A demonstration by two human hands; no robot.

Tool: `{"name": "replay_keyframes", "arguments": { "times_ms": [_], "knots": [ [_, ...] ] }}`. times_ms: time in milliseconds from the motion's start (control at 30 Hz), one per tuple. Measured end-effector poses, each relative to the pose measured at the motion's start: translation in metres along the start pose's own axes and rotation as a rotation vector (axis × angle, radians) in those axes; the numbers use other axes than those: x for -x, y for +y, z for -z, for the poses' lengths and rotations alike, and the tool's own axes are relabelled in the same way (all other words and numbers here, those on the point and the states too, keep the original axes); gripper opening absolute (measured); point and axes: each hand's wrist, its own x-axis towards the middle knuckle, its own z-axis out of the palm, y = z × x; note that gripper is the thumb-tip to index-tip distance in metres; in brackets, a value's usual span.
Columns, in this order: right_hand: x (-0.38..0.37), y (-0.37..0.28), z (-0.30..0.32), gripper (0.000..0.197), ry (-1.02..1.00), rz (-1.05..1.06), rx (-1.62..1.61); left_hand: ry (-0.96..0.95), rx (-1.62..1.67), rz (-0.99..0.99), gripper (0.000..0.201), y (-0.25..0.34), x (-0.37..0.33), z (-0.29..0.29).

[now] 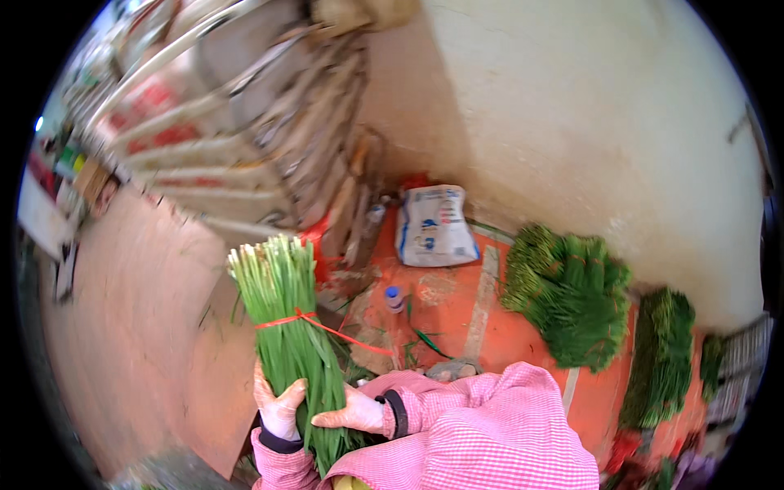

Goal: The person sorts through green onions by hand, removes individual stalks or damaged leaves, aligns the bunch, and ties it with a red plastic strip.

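A thick bundle of garlic chives (300, 343) stands upright, slightly tilted, with its pale cut ends uppermost and green leaves hanging down. A red tie (298, 317) circles the stalks, one long loose end trailing off to the right. My left hand (280, 403), in a thin translucent glove, grips the bundle from the left below the tie. From the right, my right hand (359, 411), also gloved, clasps the lower leaves with its thumb across the front. Pink checked sleeves cover both my arms. The bundle hides most of my fingers.
A tall stack of off-white crates or sacks (220, 155) rises at the back left. A white printed bag (435, 227) leans near the wall. A blue-capped bottle (394, 299) stands on the orange floor (441, 318). More green bundles (572, 302) lie along the right.
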Motion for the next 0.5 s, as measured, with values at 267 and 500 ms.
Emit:
{"name": "replay_keyframes", "arguments": {
  "times_ms": [267,500],
  "knots": [
    [0.022,-0.06,0.092,0.038,0.419,0.05,-0.388,-0.46,-0.213,0.233,0.067,-0.033,-0.076,-0.067],
    [0.082,-0.057,0.175,0.027,0.919,-0.148,-0.527,-0.511,-1.469,0.781,0.054,-0.172,-0.131,0.041]
  ]
}}
